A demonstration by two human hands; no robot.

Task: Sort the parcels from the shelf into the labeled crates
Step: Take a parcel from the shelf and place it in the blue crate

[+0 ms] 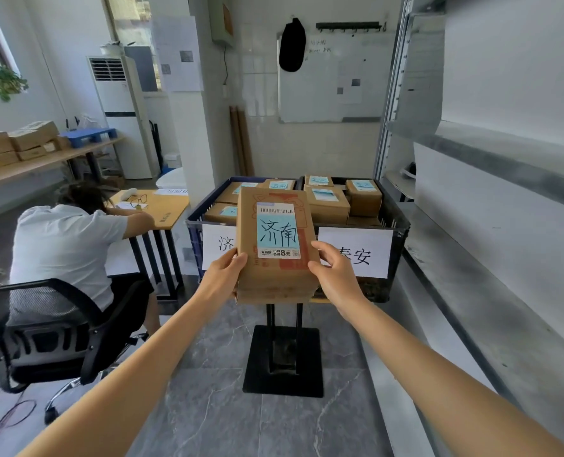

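While left grip (222, 275) and right grip (336, 275) clasp its sides, the parcel (275, 278) hangs aloft.

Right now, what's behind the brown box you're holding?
A blue plastic crate of brown cardboard parcels. Its white paper sign shows only 济; the held box covers the rest.

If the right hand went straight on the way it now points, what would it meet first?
Most likely the white 泰安 sign on the front of the right crate, which lies directly beyond the right hand as it grips the 济南 parcel; the gap is hard to judge.
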